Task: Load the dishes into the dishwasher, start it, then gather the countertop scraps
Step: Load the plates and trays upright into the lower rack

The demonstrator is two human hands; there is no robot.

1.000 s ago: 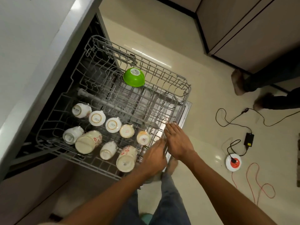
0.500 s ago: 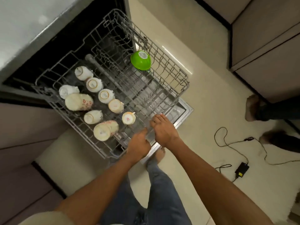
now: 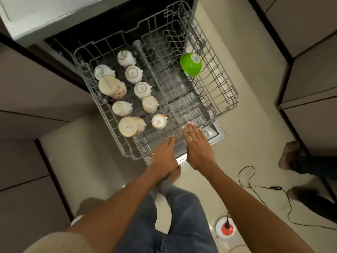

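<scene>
Your left hand (image 3: 165, 156) and right hand (image 3: 197, 146) lie side by side, fingers straight and gripping nothing, against the front rim of the pulled-out rack (image 3: 226, 99), likely to slide its upturned cups (image 3: 134, 74) and green bowl (image 3: 191, 64) inside.

dim warm light, blurred edges, wide-angle distortion

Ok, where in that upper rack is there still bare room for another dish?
The right half of the rack is free: bare tines between the centre bar and the right rim, below the green bowl. The left half is crowded with upturned cups. Both hands sit at the front rim.
</scene>
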